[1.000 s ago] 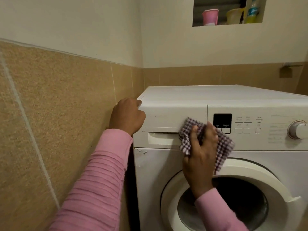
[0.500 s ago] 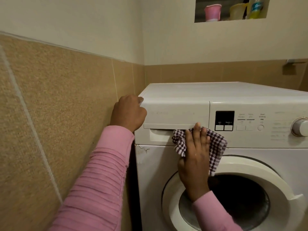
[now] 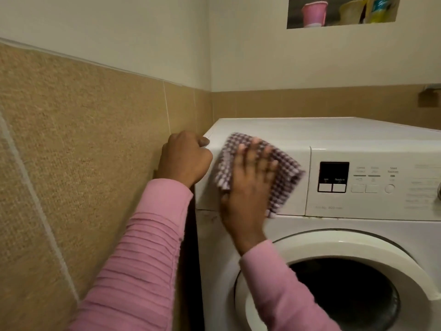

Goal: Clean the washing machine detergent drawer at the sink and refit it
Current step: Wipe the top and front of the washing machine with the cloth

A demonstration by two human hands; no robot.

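Pressing checked cloth [image 3: 284, 173] flat against detergent drawer [image 3: 297, 203] front with right hand [image 3: 248, 187].
Spreading right fingers [image 3: 257, 156] straight over cloth; curling left hand [image 3: 185, 158] round top left corner of washing machine [image 3: 334, 134], gripping it. Noting drawer seated flush at machine's upper left, just beside control panel [image 3: 372, 185], with cloth over much of its face.

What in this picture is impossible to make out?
Head view:
Detergent drawer front: mostly covered by the checked cloth and right hand.
Control panel labels: too blurred to read.
Dial: cut off by the right edge.
Bottle in the wall niche: cut off by the top edge, blurred.
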